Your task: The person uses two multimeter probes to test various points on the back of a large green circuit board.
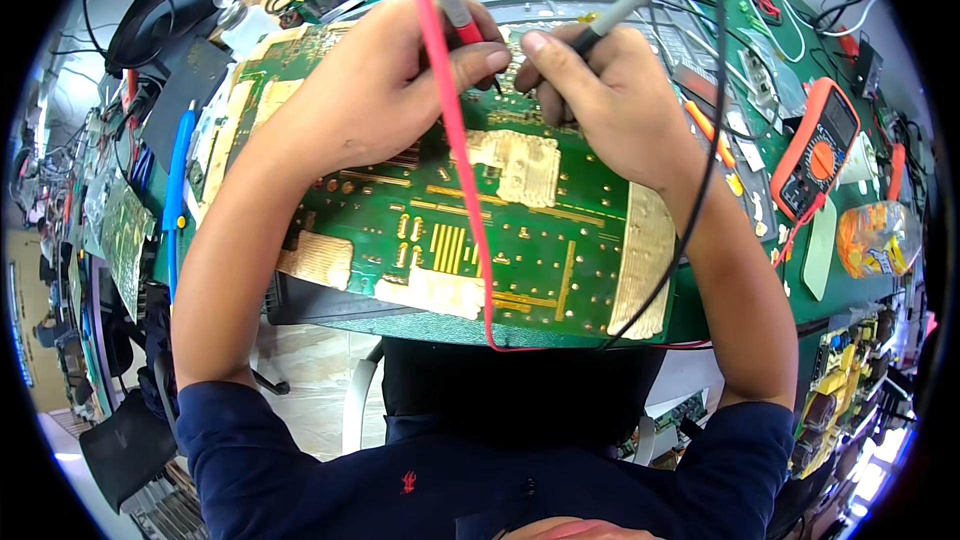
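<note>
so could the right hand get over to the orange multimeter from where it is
Probably yes. The right hand is busy pinching the black probe on the green circuit board, but the orange multimeter lies just off its right side, with only small clutter between.

A single head-worn fisheye view looks steeply down from close above the table (850, 300), facing its far edge; the person's own forearms enter from the lower edge, and straight lines bow near the rim.
</note>
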Demonstrator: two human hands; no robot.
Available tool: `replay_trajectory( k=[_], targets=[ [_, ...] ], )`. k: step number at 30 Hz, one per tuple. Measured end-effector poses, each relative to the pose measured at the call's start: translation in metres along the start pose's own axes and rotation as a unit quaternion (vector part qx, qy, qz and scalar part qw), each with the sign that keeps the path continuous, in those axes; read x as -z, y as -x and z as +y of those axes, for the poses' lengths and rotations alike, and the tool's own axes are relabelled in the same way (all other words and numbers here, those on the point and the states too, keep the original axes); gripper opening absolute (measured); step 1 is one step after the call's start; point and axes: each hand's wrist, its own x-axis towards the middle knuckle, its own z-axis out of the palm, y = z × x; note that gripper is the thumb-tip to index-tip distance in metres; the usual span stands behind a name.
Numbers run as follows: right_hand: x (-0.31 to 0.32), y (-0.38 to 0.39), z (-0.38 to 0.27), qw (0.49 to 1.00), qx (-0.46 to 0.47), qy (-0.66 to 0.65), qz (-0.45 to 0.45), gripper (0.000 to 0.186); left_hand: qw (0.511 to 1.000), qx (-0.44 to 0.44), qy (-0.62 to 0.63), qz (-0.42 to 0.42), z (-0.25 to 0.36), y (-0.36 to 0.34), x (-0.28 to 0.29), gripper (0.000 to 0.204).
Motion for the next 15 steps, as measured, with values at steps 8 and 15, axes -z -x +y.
replay_trajectory(
  k=[8, 15],
  targets=[
    [-0.006, 0.016, -0.012, 0.994, 0.07, -0.079, 0.011, 0.028, 0.982, 0.005, 0.161, 0.097, -0.007, 0.021, -0.004, 0.023],
    [-0.01, 0.027, -0.022, 0.995, 0.096, -0.02, 0.015, 0.025, 0.979, -0.073, 0.156, 0.109, -0.012, 0.028, 0.0, 0.027]
  ],
)
